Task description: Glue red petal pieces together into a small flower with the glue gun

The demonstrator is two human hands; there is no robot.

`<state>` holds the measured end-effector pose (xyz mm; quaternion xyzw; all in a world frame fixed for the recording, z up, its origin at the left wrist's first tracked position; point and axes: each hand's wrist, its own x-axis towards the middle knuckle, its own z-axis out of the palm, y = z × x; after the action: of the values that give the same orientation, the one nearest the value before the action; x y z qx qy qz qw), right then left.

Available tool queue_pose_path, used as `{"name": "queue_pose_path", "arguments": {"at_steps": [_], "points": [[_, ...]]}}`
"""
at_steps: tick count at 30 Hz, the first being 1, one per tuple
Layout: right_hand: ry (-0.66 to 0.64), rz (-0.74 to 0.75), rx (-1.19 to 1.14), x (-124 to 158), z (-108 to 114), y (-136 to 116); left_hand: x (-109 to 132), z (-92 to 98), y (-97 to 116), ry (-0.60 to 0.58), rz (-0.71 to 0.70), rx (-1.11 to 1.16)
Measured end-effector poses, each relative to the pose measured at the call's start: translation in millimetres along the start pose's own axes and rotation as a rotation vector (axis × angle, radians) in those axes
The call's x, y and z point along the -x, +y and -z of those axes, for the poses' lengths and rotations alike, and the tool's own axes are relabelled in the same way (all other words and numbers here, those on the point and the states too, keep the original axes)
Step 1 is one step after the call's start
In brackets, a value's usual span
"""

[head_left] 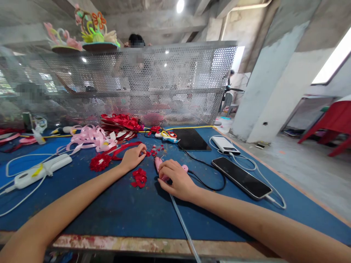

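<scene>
My right hand [175, 179] is wrapped round a pink hot glue gun [157, 163], its nozzle pointing away from me. A long clear glue stick [182, 223] runs out of its back toward the table's front edge. My left hand [134, 157] is closed in a pinch at a small red ribbon piece [148, 153], beside several loose red scraps [157, 149]. Between my hands lies a red ribbon flower [139, 178]. Another red flower [100, 162], with a paler centre, rests left of my left wrist, next to a red ribbon band [117, 153].
Red ribbon pieces [120, 122] and pink ribbon loops [89, 137] lie at the back. A white power strip [42, 171] is on the left; a phone [241, 177], power bank [225, 145] and black tablet [190, 139] are on the right. Behind a perforated metal screen [181, 80] stands a person.
</scene>
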<state>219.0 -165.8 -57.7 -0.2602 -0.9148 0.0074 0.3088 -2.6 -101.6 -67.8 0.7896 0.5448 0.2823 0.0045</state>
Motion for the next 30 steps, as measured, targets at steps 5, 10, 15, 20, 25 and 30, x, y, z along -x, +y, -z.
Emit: {"name": "queue_pose_path", "arguments": {"at_steps": [5,10,15,20,25,30], "points": [[0.004,0.0,-0.002,0.6,0.2,0.5,0.8,0.3,-1.8,-0.018,-0.055,-0.067],[0.0,0.014,-0.005,0.9,0.4,0.9,3.0,1.5,-2.0,-0.04,-0.111,-0.163],[-0.003,0.016,0.0,0.9,1.2,0.9,3.8,4.2,-3.0,-0.062,-0.162,-0.206],[0.003,0.008,0.006,0.8,2.1,2.2,5.8,5.9,-5.6,-0.042,-0.216,-0.286],[0.01,-0.001,0.018,0.2,1.9,4.5,5.6,5.5,-6.5,-0.008,-0.206,-0.315],[0.005,-0.013,0.05,-0.9,3.3,6.1,5.6,5.3,-5.9,0.057,-0.16,-0.25]]}}
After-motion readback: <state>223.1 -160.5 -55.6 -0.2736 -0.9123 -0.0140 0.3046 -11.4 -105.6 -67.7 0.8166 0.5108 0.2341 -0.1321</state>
